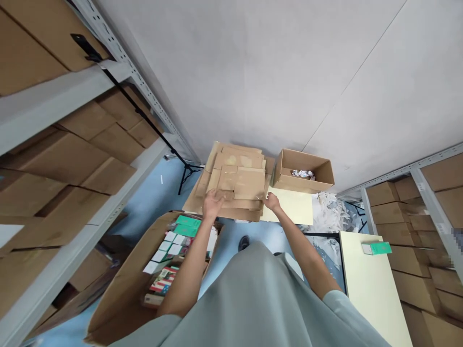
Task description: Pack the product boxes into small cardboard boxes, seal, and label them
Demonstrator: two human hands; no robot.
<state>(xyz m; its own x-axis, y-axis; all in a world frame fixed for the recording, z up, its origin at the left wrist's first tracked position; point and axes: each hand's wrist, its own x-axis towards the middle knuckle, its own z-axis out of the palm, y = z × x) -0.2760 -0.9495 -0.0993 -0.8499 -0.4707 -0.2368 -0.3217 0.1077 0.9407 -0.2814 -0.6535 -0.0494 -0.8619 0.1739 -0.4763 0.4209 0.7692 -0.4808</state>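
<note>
A stack of flattened cardboard [249, 180] lies in front of me against the wall, its sheets overlapping unevenly. My left hand [212, 205] is closed at the near left part of a flat cardboard piece on top. On the opposite side, my right hand [271, 201] pinches the right edge of the cardboard. The fingertips of both hands are partly hidden. To the right of the stack stands an open cardboard box [302, 183] with crumpled paper [304, 174] inside.
A large open carton [119, 279] below my left arm holds green-and-white boxes [186, 226]. Cardboard boxes fill shelves [133, 156] on both sides. A black stand [144, 115] leans across the left. Paper scraps [331, 212] and a pale table [376, 289] with a green box [378, 247] lie right.
</note>
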